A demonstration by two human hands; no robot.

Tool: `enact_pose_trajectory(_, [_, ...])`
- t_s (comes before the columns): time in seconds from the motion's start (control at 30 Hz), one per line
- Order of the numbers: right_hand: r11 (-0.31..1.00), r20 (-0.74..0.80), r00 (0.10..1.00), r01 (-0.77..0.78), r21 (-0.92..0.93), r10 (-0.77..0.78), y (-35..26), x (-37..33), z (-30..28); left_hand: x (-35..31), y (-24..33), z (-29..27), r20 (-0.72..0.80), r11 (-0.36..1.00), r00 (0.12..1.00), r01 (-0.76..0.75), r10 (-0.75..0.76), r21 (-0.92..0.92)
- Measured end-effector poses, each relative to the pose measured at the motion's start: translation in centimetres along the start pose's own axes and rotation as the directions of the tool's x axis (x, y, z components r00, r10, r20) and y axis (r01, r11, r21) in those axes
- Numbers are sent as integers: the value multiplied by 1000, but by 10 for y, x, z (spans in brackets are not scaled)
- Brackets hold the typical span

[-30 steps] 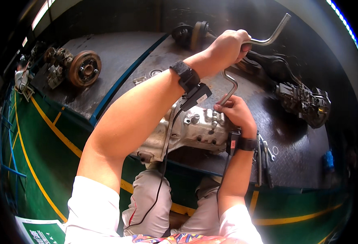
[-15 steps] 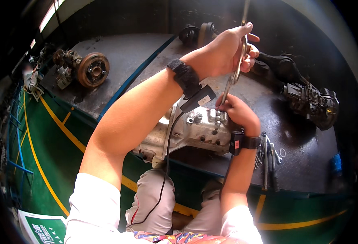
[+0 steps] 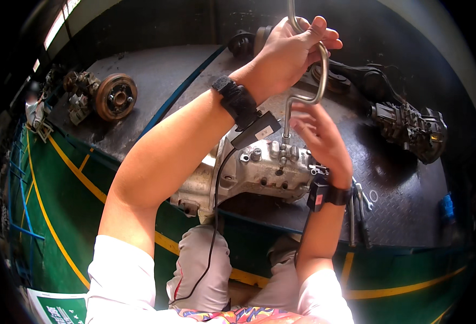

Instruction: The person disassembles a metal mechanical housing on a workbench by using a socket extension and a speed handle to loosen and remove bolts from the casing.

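Note:
A steel speed brace [image 3: 323,75], shaped like a crank, stands over a silver gearbox housing [image 3: 243,186] on the bench. Its lower end meets the small bolted fittings [image 3: 285,154] on top of the housing. High up, my left hand [image 3: 297,46] is closed loosely round the brace, thumb stretched out and fingers partly curled. Beside the lower shaft is my right hand [image 3: 324,137], with its fingers apart and the fingertips close to the metal. Whether they touch it I cannot tell. The brace's top end runs out of the picture.
Wrenches and bars [image 3: 361,210] lie right of the housing, near a blue object [image 3: 446,207]. A dark gearbox [image 3: 411,129] sits farther right, and a rusty hub [image 3: 116,97] far left. A black cable [image 3: 214,216] hangs from my left wrist device. A person [image 3: 34,110] is far left.
The crank of the brace has swung round to the right. My left hand has moved slightly up and left with it. My right hand has opened and come away from the brace's lower end.

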State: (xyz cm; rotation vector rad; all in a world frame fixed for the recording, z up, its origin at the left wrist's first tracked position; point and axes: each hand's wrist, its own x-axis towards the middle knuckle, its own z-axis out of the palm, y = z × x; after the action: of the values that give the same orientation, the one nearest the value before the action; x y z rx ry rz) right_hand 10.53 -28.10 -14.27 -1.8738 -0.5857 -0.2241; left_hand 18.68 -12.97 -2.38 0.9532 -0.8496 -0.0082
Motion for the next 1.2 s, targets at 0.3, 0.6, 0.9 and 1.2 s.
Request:
enact_pose_trajectory(0.3, [896,-285,955,55,440,81,-22,17,7,-9,6,8,132,865,961,-278,244,419])
enact_pose_trajectory(0.6, [1000,-271,962,-16,-19,10,-14,19,16,-11,10,4,309,310,894,-409,323,858])
enact_pose_trajectory(0.9, [880,-417,853,96,-465,-313,4,26,13,-17,21,25,43,923,922,382,-385,53])
enact_pose_trajectory(1.2, [910,-179,929,358,210,-324,-57,13,19,-14,33,29,-145,987,976,159,-162,-29])
